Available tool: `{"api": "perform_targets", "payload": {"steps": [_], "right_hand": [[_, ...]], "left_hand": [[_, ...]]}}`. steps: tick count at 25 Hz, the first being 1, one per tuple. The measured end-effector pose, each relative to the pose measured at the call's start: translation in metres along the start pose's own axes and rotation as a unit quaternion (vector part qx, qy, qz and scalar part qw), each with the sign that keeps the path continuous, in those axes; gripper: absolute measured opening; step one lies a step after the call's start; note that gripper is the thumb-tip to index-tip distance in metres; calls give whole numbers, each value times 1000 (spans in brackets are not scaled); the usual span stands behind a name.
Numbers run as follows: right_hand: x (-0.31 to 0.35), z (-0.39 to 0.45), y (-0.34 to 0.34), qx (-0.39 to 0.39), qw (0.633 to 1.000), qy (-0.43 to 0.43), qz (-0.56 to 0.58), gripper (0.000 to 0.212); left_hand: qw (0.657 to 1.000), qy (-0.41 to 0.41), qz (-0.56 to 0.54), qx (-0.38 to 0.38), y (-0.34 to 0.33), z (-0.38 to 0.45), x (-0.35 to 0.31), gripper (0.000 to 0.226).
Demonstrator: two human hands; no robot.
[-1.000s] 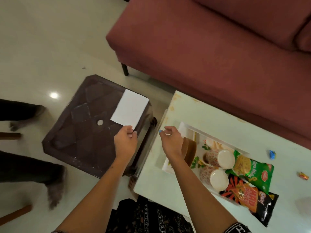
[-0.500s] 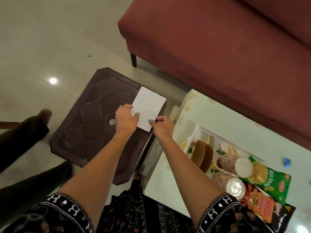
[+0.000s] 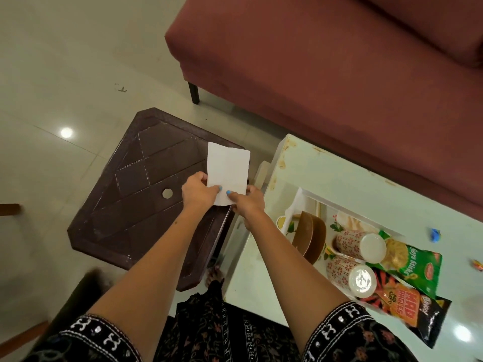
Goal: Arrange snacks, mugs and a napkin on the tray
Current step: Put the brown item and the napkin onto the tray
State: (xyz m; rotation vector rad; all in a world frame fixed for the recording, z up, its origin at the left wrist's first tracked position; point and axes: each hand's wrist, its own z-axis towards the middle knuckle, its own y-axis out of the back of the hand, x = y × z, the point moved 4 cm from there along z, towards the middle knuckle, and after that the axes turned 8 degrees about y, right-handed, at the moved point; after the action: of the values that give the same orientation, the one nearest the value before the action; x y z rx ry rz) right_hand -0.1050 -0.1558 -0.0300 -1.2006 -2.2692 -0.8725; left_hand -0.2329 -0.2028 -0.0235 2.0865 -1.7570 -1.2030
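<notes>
A white napkin is held over the dark brown stool. My left hand pinches its near left edge and my right hand pinches its near right corner. On the pale table to the right lies a white floral tray. In it are two brown bowls on edge, two patterned mugs on their sides, a green snack packet and a black and orange snack packet.
A maroon sofa runs along the far side of the pale table. A blue wrapped sweet and another sweet lie on the table at the right. A dark shape is on the floor at the lower left.
My right hand moved left from the tray and took hold of the napkin beside my left hand. The napkin now stands more upright over the stool's right side.
</notes>
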Motion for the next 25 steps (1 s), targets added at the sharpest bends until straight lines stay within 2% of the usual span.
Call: {"api": "perform_targets", "payload": {"steps": [4,10,13,16,20,22,25], "right_hand": [[-2,-15,24,19,1000,19,3,26],[-33,-53,79,-27,1000,0,15,43],[-54,-67,116,-72,997,20,-3,43],[-77,-81,154,-125,990,53,-29,19],[-112,-91,188,-187,976,46,-99,14],[-124,-86,196,-194,974,49,-106,15],[-139,-70,198,-160,982,58,-87,21]], "left_hand": [[997,-69,-19,14,-4,-36,-7,19],[992,-109,24,62,-40,-104,-17,6],[986,-146,20,78,-69,-137,-22,12],[979,-164,24,116,-109,-166,-18,17],[968,-181,56,164,-156,-192,-8,25],[964,-201,65,160,-171,-196,-6,25],[966,-202,74,145,-189,-197,-1,27]]}}
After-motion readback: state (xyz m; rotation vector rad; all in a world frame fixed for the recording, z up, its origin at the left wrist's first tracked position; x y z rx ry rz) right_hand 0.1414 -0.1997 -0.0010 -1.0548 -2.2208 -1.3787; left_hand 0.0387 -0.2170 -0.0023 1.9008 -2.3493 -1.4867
